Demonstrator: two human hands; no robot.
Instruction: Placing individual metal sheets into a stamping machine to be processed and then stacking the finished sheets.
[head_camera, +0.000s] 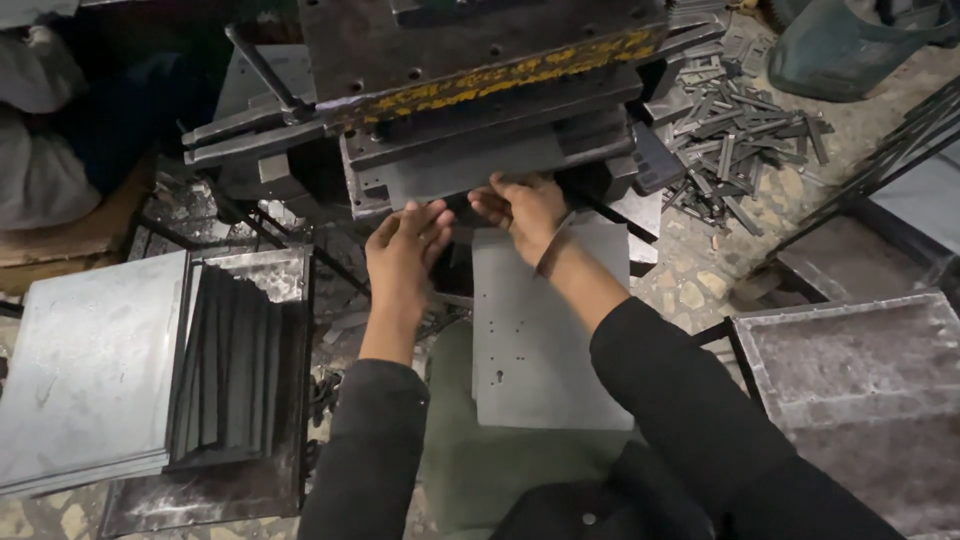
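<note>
A heavy steel press (470, 80) with a yellow-marked upper block stands in front of me. Both hands reach to its mouth. My left hand (405, 250) is held flat with fingers together at the edge of a thin grey metal piece (470, 170) that lies in the press opening. My right hand (525, 210) touches the same piece at its front edge with bent fingers. I cannot tell whether either hand grips it. Below my right forearm a larger grey metal sheet (545, 340) lies flat, with small holes in it.
A stack of grey sheets (90, 370) lies at the left, beside a tray (255, 280) holding dark narrow plates (230, 370) on edge. Scrap metal strips (735, 135) are heaped at the upper right. Another tray (860, 370) sits at the right, a green bin (840, 45) beyond.
</note>
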